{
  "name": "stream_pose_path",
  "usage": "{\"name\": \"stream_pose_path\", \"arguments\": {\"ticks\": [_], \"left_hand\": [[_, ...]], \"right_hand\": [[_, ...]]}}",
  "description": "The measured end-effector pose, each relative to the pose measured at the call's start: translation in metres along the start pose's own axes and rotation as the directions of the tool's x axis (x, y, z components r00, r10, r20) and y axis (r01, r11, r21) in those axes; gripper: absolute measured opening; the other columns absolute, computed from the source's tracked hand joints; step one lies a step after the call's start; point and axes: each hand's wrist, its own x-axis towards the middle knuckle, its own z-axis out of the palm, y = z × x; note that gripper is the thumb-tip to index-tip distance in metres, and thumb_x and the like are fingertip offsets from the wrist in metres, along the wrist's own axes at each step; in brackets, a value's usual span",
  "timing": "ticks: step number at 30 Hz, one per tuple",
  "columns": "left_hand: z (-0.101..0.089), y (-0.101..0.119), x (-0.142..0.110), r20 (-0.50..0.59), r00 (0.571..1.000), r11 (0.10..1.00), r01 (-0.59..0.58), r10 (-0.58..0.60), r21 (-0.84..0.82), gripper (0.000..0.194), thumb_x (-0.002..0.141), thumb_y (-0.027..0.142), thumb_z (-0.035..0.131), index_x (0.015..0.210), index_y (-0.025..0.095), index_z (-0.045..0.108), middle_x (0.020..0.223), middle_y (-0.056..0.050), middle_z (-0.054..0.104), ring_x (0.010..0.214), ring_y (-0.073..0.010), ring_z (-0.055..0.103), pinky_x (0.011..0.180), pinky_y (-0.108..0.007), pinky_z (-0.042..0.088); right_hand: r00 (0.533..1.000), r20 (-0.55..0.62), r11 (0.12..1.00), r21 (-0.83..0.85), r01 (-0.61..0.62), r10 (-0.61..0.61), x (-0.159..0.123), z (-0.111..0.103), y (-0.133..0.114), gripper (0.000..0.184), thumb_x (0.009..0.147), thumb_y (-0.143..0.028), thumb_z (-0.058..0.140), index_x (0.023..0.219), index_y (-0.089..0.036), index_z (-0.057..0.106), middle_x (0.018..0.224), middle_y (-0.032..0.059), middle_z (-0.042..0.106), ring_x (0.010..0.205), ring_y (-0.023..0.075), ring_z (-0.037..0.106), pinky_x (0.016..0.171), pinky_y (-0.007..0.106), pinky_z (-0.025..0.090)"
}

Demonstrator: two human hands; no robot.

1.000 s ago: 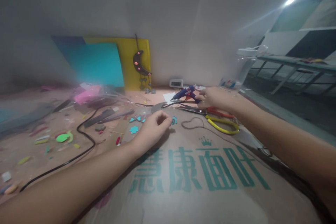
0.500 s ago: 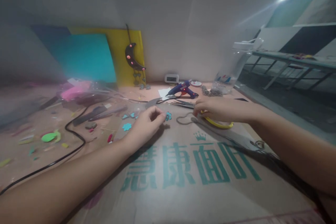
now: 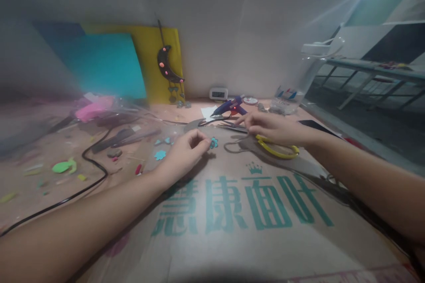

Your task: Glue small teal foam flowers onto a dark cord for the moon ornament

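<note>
My left hand (image 3: pixel 186 152) rests on the brown cardboard sheet (image 3: pixel 232 239), thumb and fingers pinched on a small teal foam flower (image 3: pixel 214 143). My right hand (image 3: pixel 270 127) lies over the yellow-handled scissors (image 3: pixel 277 149), fingers curled at the blades' near end; whether it grips them I cannot tell. A loop of dark string (image 3: pixel 234 146) lies between the two hands. A blue glue gun (image 3: pixel 229 107) with a red light stands just beyond my right hand. More teal flowers (image 3: pixel 160 155) lie left of my left hand.
A black cable (image 3: pixel 89 166) runs across the left of the table among foam scraps (image 3: pixel 63 166). Teal and yellow sheets (image 3: pixel 109 68) lean on the back wall with a dark moon hanging (image 3: pixel 166 66). A small white clock (image 3: pixel 218 93) and a clear container (image 3: pixel 308 75) stand at the back.
My right hand has come back from the glue gun to the scissors and string. My left hand stays pinched on the teal flower.
</note>
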Motion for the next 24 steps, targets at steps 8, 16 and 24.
{"name": "stream_pose_path", "arguments": {"ticks": [8, 16, 24], "left_hand": [[0.000, 0.004, -0.002, 0.026, 0.999, 1.000, -0.023, 0.023, 0.017, 0.018, 0.085, 0.034, 0.055, 0.076, 0.018, 0.056, 0.073, 0.001, 0.062, 0.072, -0.0152, 0.058, 0.070, -0.027, 0.043], [0.000, 0.004, -0.003, 0.063, 0.998, 0.998, -0.030, 0.026, 0.060, 0.020, 0.087, 0.036, 0.055, 0.078, 0.018, 0.057, 0.078, 0.000, 0.063, 0.073, -0.0148, 0.057, 0.071, -0.027, 0.043], [0.001, 0.001, -0.004, 0.083, 0.995, 0.996, -0.055, 0.050, 0.067, 0.020, 0.087, 0.036, 0.056, 0.079, 0.018, 0.058, 0.076, 0.000, 0.065, 0.070, -0.0147, 0.058, 0.068, -0.026, 0.044]], "right_hand": [[0.905, -0.407, 0.885, 0.458, 0.086, 0.122, -0.002, 0.059, -0.036, 0.004, 0.094, -0.027, 0.053, 0.094, -0.023, 0.050, 0.067, -0.0043, 0.060, 0.053, 0.0103, 0.057, 0.054, 0.025, 0.048], [0.902, -0.429, 0.999, -0.037, 0.039, -0.051, -0.006, 0.067, -0.018, 0.015, 0.089, -0.018, 0.059, 0.098, -0.021, 0.070, 0.085, 0.0033, 0.073, 0.077, 0.0166, 0.068, 0.074, 0.031, 0.053], [0.853, -0.451, 0.962, -0.196, 0.191, -0.262, -0.005, 0.069, -0.025, 0.009, 0.091, -0.022, 0.061, 0.087, -0.022, 0.068, 0.078, 0.0031, 0.065, 0.072, 0.0165, 0.061, 0.067, 0.030, 0.049]]}}
